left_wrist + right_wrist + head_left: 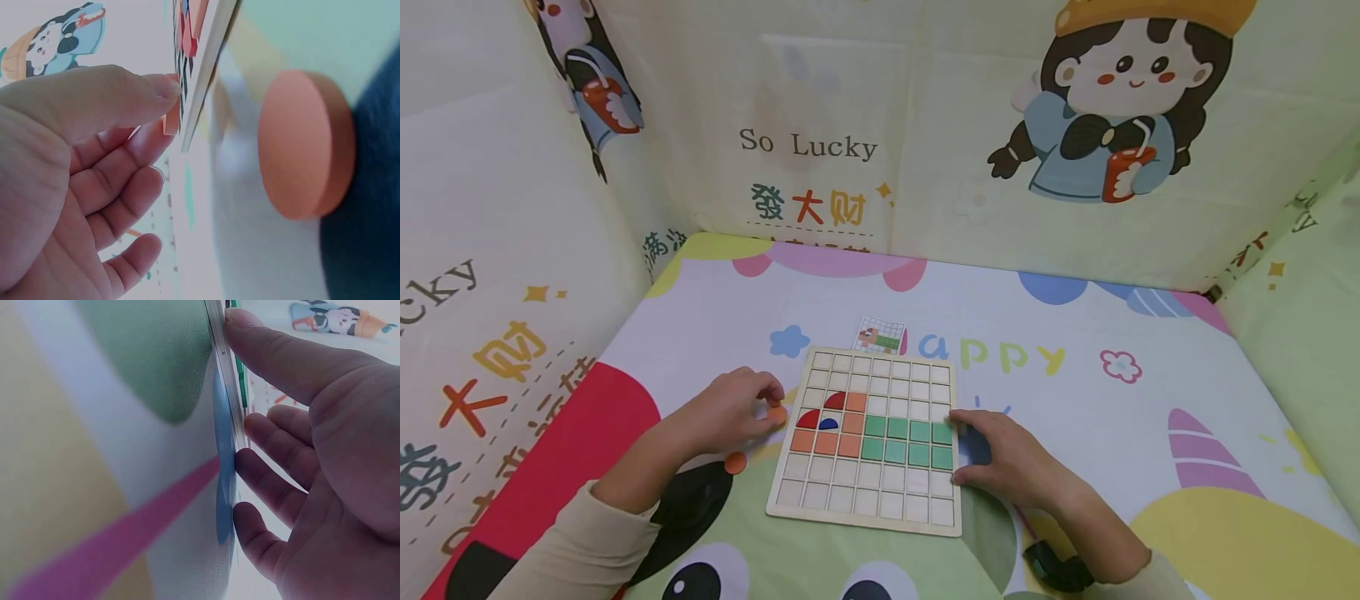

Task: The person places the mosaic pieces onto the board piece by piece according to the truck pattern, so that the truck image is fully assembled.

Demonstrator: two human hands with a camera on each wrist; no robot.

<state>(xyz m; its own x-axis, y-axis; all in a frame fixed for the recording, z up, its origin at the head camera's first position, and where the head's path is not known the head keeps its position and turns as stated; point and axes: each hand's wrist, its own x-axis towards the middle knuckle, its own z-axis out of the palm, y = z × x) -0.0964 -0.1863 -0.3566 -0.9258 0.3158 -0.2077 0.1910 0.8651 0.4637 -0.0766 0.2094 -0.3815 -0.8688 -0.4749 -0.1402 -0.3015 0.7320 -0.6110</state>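
My left hand pinches a small orange piece between thumb and index finger, just left of the wooden grid board. Its other fingers curl loosely underneath. Nearer to me, a round orange disc lies on the cloth; it looms large in the left wrist view. Orange squares, red quarter-round pieces, a blue half-round piece and two rows of green squares fill part of the grid. At the board's right edge rest the thumb and fingertips of my right hand, spread apart.
Behind the board lies a small picture card with a coloured grid pattern, partly overlapped by the board's top edge. A dark object with a cord sits below my right wrist. Printed cloth walls enclose the table on the sides.
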